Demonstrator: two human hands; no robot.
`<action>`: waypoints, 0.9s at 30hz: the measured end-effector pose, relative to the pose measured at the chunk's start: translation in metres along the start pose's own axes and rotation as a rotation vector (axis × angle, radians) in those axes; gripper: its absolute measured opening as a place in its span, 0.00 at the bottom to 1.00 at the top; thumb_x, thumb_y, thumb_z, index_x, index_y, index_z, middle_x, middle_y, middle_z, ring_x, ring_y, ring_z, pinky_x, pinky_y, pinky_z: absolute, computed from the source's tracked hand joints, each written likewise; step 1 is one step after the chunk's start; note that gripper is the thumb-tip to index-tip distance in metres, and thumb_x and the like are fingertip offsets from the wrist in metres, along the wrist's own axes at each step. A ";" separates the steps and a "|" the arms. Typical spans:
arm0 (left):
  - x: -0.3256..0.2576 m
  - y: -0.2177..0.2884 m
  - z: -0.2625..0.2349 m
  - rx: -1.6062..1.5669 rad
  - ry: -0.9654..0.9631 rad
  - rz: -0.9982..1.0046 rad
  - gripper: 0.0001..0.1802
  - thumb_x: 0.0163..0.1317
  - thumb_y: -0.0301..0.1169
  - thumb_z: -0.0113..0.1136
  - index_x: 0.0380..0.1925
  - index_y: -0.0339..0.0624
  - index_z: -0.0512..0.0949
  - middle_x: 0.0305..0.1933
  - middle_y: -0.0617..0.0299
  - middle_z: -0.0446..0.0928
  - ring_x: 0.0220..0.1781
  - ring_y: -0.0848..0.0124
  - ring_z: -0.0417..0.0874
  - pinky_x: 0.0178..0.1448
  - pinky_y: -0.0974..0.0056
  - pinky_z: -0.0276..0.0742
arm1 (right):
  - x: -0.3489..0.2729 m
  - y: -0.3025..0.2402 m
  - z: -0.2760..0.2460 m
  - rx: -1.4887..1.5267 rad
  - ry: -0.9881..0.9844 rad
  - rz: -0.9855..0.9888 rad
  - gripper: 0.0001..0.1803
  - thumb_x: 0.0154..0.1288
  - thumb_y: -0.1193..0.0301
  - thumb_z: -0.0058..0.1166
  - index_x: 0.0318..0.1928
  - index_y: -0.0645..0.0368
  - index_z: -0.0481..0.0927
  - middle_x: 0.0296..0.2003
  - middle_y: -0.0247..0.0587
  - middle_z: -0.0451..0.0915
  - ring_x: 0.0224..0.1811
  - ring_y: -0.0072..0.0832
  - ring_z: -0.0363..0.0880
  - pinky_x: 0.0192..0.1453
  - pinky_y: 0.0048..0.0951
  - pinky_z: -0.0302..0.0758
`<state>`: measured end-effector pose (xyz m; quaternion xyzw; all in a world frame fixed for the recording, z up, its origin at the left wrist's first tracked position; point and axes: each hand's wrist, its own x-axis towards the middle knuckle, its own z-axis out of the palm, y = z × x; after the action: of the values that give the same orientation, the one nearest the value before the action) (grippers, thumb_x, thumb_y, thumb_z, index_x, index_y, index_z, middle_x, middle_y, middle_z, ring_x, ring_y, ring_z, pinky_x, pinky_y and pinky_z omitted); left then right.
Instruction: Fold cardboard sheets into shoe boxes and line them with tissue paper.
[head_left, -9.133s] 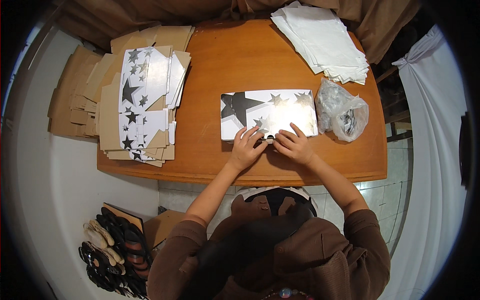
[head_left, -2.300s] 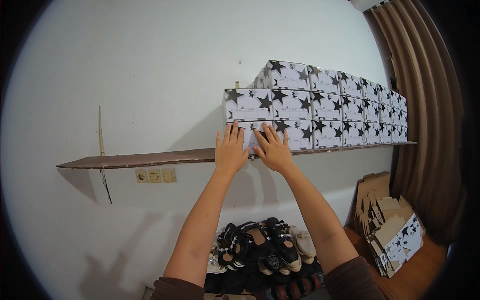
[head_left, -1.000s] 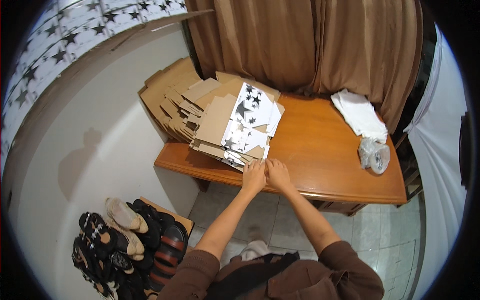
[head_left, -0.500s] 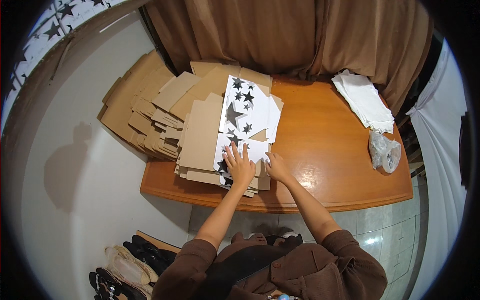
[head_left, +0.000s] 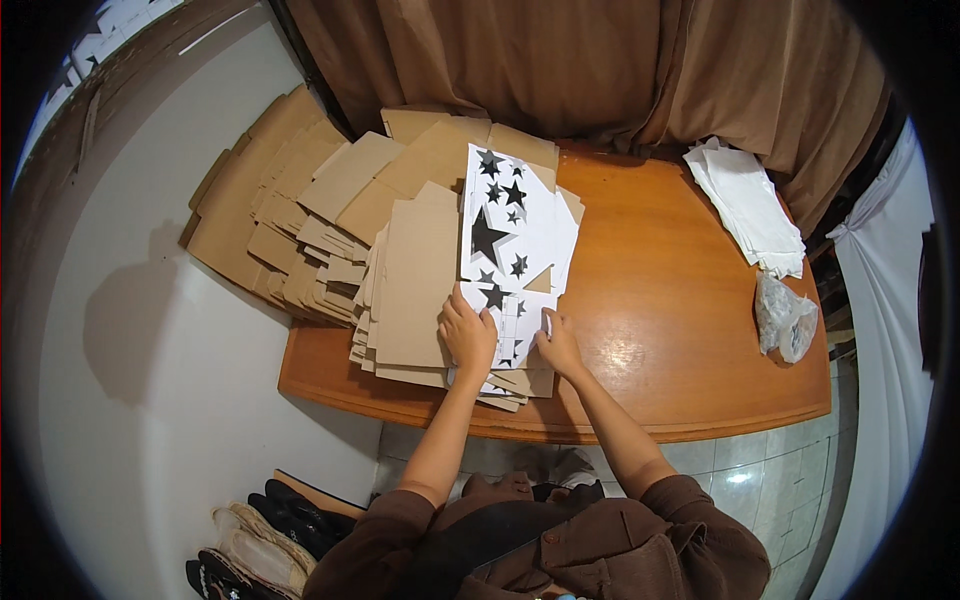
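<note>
A flat white carton blank (head_left: 540, 225) printed with black stars lies over a pile of plain brown cardboard blanks (head_left: 415, 270). At the left edge of its lower panel is my left hand (head_left: 467, 333), fingers closed on the edge. My right hand (head_left: 559, 346) pinches the right edge of the same panel between thumb and fingers. Between the hands a narrow white flap stands folded over the panel, with stars showing beside it. Parts of the lower panel are hidden behind my left hand.
Several overlapping cardboard pieces (head_left: 300, 215) lean leftward against the white wall (head_left: 120, 400). On the right of the wooden table (head_left: 650, 300) are a stack of white sheets (head_left: 745, 205) and a clear plastic bag (head_left: 786, 318). Brown curtains (head_left: 560, 70) hang behind; shoes (head_left: 265, 540) stand at lower left.
My left hand, spread flat on the starred blank before, now grips its left edge. The lower panel's flap is now folded inward. My right hand stays at the right edge.
</note>
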<state>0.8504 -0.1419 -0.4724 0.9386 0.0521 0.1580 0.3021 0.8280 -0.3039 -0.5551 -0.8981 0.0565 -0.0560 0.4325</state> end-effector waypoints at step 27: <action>-0.070 0.147 0.092 -0.290 -0.257 0.640 0.34 0.55 0.37 0.58 0.61 0.39 0.61 0.64 0.43 0.54 0.67 0.46 0.53 0.68 0.44 0.50 | -0.034 0.104 -0.210 0.345 0.580 0.064 0.07 0.61 0.73 0.54 0.35 0.65 0.75 0.31 0.40 0.77 0.34 0.27 0.74 0.40 0.27 0.71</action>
<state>0.8145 -0.3255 -0.4761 0.8672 -0.3049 0.1312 0.3713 0.7571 -0.5247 -0.5080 -0.7560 0.1953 -0.3044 0.5456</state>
